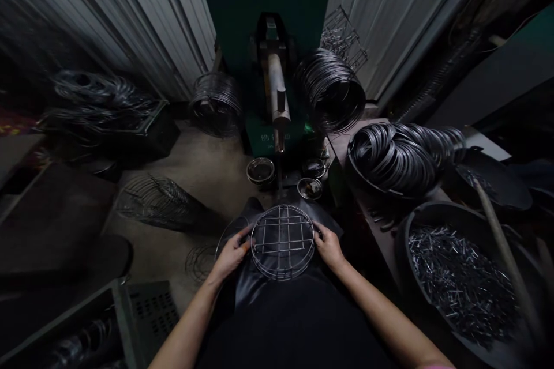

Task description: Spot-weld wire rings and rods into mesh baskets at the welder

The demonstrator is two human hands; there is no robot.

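Note:
A round wire rack (283, 236) with crossing bars and stacked rings is held level above the dark apron (298, 323) on my lap. My left hand (234, 252) grips its left rim, thumb and fingers closed on the wire. On the opposite side, my right hand (328, 247) pinches the right rim. Just beyond the rack stands the green welding machine (277, 63), its pale arm and electrode tip (280, 147) pointing down toward me. Behind my left hand a thin wire ring (225, 236) partly shows.
Wire coils (331, 89) flank the machine. Several metal rings (398, 158) lie in a container to the right, near a basin (402, 242) of short wire pieces with a stick in it. Bent wire frames (156, 199) stand on the left floor; a crate (116, 317) sits lower left.

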